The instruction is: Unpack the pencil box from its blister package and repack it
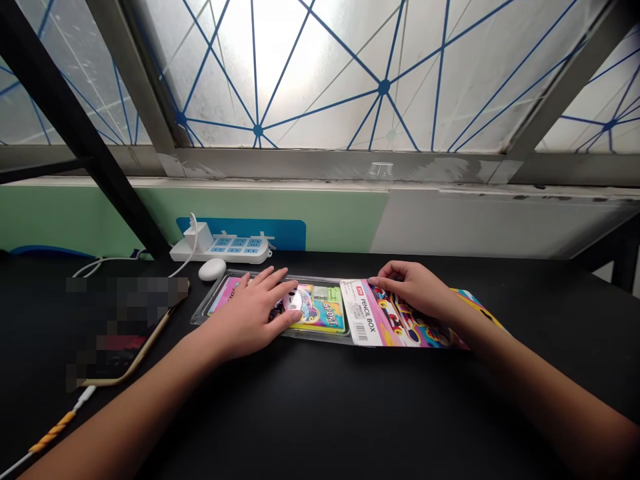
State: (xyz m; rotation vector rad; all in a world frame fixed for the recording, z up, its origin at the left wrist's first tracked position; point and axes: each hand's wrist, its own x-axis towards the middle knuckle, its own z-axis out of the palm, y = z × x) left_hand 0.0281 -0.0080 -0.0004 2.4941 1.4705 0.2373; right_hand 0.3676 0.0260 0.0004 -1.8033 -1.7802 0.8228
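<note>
A colourful pencil box [323, 310] lies in a clear plastic package [205, 307] on the black table. My left hand [253, 313] rests flat on the box with fingers stretched out and the thumb by a round white part [291, 300]. A printed cardboard sleeve [385, 323] marked "PENCIL BOX" lies to the right, overlapping the package's end. My right hand [415, 287] lies on the sleeve, fingers curled at its top edge near the label.
A white power strip [235, 247] with a plugged charger [197, 237] lies by the wall. A small white oval case [212, 269] sits in front of it. Cables [55, 427] and a blurred object [120, 327] lie at the left. A window fills the back.
</note>
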